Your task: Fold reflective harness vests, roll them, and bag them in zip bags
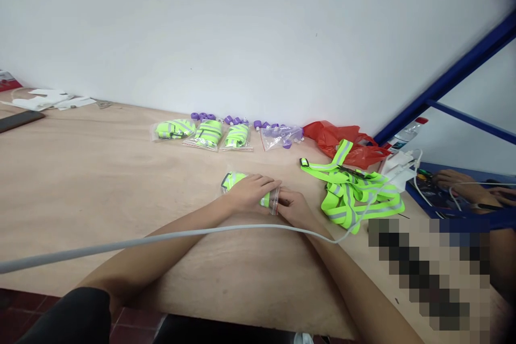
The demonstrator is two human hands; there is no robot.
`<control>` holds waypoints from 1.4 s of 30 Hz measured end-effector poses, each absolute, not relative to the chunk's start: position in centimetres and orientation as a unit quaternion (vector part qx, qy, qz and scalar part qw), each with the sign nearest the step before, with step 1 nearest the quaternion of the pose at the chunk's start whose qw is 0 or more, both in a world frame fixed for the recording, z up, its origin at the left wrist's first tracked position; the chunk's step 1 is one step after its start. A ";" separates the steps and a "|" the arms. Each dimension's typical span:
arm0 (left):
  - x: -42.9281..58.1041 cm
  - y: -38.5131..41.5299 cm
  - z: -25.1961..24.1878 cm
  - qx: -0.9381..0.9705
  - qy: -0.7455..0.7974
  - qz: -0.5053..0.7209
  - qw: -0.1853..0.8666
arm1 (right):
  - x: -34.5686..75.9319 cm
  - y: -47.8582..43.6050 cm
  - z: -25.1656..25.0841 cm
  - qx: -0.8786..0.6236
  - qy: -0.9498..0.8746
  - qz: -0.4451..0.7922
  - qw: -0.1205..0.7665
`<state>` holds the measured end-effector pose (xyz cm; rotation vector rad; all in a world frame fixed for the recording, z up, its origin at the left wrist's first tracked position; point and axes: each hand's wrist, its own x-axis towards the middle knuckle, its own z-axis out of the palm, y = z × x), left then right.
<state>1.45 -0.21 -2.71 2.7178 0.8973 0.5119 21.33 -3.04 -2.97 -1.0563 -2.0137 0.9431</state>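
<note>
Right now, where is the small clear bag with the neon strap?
Head view, mid-table: the small clear bag lies under the left hand, with the right hand at its right end, left of the loose neon straps.

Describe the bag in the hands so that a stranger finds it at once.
On the table, look at the middle, nearer the person than the three bags by the wall. The bag is clear, with a folded neon-green strap inside. Only it lies alone, held by the left hand and right hand.
</note>
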 end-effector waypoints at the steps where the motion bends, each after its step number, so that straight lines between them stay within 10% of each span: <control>1: 1.5 -0.2 -2.7 0.929 0.306 0.171 0.116 | 21.2 -3.0 -3.1 -0.404 -0.770 0.362 0.336; 42: 2.7 -1.2 -2.2 0.914 0.349 0.147 0.145 | 19.3 -3.2 -4.4 -0.450 -0.725 0.338 0.395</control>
